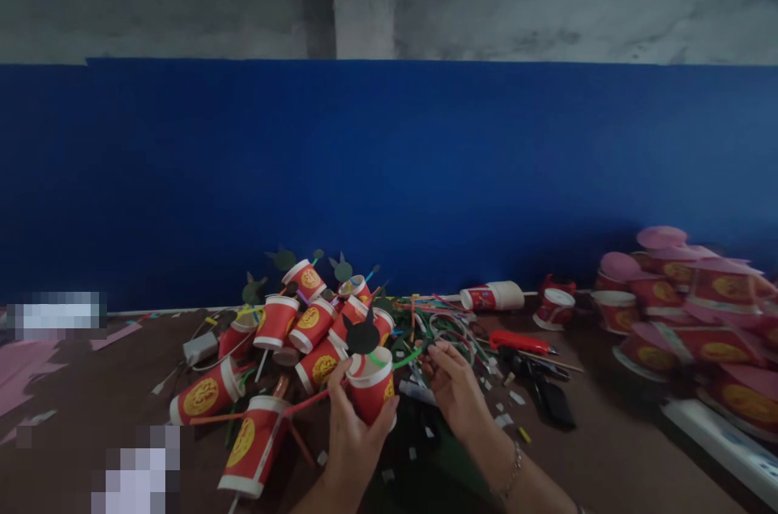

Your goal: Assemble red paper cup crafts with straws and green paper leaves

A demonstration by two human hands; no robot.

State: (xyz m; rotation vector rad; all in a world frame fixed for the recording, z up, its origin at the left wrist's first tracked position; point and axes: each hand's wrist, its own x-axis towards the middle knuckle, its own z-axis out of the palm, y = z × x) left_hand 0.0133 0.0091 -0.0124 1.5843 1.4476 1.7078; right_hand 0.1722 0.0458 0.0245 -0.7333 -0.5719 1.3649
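Observation:
My left hand (358, 429) is wrapped round a red paper cup (369, 391) with a white rim, held up over the table. A black paper cutout (361, 335) with two pointed ears stands at the cup's top. From the cup a green strip (406, 361) reaches right to the fingertips of my right hand (448, 378), which pinch a small dark piece (427, 344) at the strip's end. Part of that piece is hidden by the fingers.
Left of my hands lies a heap of red cups (276, 323) with coloured strips. Stacked cups with pink paper (717, 279) fill the right side. Between them are a red tool (519, 342), a black object (553, 400) and paper scraps. A blue panel (389, 173) stands behind.

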